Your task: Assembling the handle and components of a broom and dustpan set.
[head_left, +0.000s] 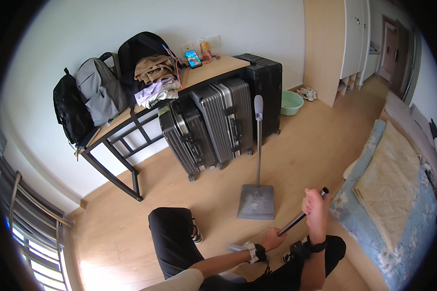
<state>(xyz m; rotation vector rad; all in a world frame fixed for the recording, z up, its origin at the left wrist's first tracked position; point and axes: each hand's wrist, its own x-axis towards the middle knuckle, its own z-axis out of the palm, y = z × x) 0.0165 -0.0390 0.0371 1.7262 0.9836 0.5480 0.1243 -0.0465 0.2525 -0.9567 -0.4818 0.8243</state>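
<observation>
My right hand (316, 208) is wrapped round a dark shiny pole (294, 222) near its upper end. Lower on the same pole, my left hand (274, 239) grips it with closed fingers. The pole slants down to the left across my lap; its lower part is hidden behind my left hand and wrist. A pale, blurred piece (236, 248) shows beside my left wrist, and I cannot make out whether it belongs to the pole. In front of my knees a grey long-handled dustpan (256, 202) stands on the wooden floor, its handle upright, touched by neither hand.
Dark suitcases (230, 119) stand beside and under a black-framed table (213, 69). Backpacks (102, 89), folded clothes (155, 70), a phone (193, 58) and a drink bottle (205, 50) are on it. A green basin (291, 103) is farther back. On the right lies a bed (347, 196).
</observation>
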